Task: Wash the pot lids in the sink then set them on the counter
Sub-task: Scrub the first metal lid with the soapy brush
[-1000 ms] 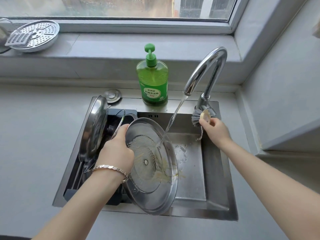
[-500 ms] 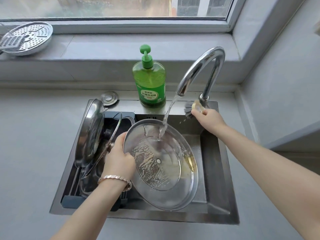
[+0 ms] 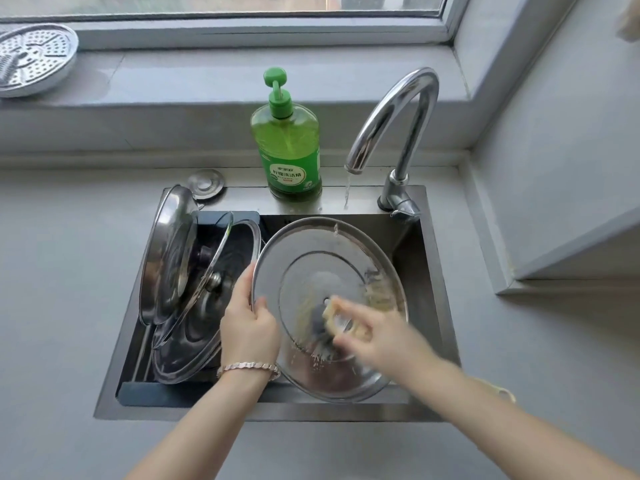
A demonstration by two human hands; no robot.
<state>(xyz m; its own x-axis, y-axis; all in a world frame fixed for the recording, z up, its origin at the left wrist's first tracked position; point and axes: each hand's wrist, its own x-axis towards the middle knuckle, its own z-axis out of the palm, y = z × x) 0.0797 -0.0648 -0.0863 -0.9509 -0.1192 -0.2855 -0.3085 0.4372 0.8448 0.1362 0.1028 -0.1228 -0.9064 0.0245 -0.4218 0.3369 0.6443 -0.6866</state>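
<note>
Left hand [image 3: 249, 327] grips the steel lid [image 3: 311, 244] by its rim; blurred right hand [image 3: 381, 341] clasps a brush [image 3: 320, 322] against it.

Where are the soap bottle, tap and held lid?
soap bottle [image 3: 293, 174]: head view, its label.
tap [image 3: 378, 116]: head view, curved neck.
held lid [image 3: 311, 244]: head view, upper inner face.

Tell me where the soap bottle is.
In the head view, the soap bottle stands upright on the back ledge of the sink, left of the faucet and behind the held lid.
</note>
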